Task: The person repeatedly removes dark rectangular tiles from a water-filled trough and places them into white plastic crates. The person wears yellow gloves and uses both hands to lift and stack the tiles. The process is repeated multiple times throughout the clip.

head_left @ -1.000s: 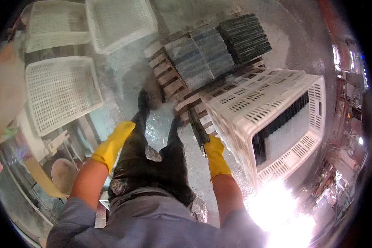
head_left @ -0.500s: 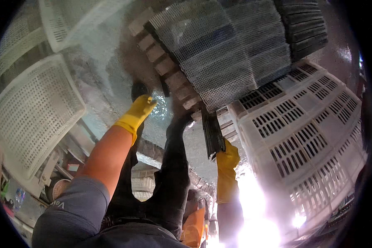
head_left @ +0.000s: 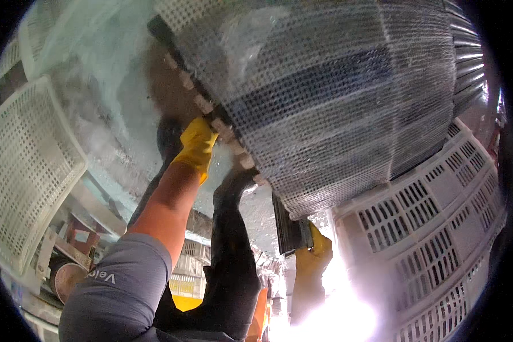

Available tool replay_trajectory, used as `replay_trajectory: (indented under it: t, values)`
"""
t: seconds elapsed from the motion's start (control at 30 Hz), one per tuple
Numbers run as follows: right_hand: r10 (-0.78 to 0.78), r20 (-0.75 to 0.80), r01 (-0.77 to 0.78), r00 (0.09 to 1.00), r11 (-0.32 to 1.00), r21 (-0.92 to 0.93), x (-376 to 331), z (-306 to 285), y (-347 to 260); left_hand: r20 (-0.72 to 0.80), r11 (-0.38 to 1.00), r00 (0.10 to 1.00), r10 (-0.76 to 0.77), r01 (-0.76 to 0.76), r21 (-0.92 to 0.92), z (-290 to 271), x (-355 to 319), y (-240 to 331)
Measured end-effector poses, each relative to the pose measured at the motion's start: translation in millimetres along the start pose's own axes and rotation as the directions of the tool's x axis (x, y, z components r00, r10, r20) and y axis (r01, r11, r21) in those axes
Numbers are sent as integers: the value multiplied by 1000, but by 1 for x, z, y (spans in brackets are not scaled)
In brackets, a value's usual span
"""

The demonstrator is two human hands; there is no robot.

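Note:
A stack of grey mesh trays (head_left: 325,114) fills the upper right, raised on a wooden pallet (head_left: 204,105). My left hand (head_left: 198,142), in a yellow rubber glove, is at the stack's left edge. Its fingers look curled, but their tips and whatever they may hold are hidden. Lower down, my right hand (head_left: 314,244), also in a yellow glove, is closed on the near end of a dark ridged strip (head_left: 289,227). The strip's far end disappears under the near corner of the trays.
White slotted crates (head_left: 427,228) stand at the right, beside a strong glare. A white perforated basket (head_left: 28,165) is at the left, above a metal frame (head_left: 97,202). The floor (head_left: 114,74) looks wet. Black ridged pieces (head_left: 467,62) lie beyond the trays.
The view has shifted closer to the stack, so the trays look larger. My left hand has come up against the stack's left edge. My right hand still grips the dark strip.

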State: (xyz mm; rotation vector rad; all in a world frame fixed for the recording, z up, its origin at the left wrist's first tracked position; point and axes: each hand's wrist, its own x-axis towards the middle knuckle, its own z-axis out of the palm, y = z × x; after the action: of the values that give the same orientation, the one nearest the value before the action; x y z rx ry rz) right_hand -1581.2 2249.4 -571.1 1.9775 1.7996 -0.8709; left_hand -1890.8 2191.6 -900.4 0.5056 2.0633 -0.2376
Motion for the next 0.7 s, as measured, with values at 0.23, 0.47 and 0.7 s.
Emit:
replay_trajectory:
  t: [0.23, 0.47, 0.7]
  values:
    - [91, -6, -89, 996, 981, 170, 16, -4, -13, -49, 889, 933, 357, -355, -288, -49, 5, -91]
    - [164, -59, -158, 985, 983, 95, 13, 3, -5, 284, 256, 904, 320, 206, -944, -252, -103, -60]
    - [139, -47, -134, 989, 985, 105, 15, 3, -1, 40, 524, 850, 525, -286, -803, -376, -169, 67]
